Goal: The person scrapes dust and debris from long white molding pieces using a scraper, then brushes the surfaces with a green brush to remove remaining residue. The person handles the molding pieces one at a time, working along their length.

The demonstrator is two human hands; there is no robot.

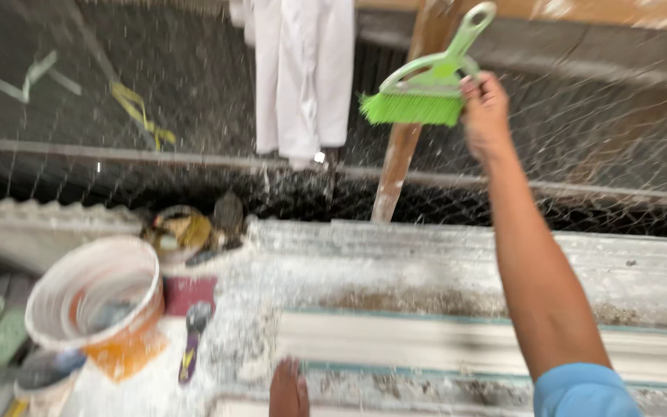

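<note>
Above dusty ledge (465, 270), right hand (486, 116) lifts brush (418, 96).

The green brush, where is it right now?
The green brush is at the top of the head view, held up in the right hand, just right of the hanging white cloth.

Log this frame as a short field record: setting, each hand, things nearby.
Setting: dusty white moulded slab on a work surface, wire mesh behind
Right hand: raised, gripping a green hand brush by its handle, bristles down
Left hand: low at the frame edge, resting on or near the slab, empty as far as visible
Nearby: orange bucket coated white, small brush lying beside it, white cloth hanging behind
</note>
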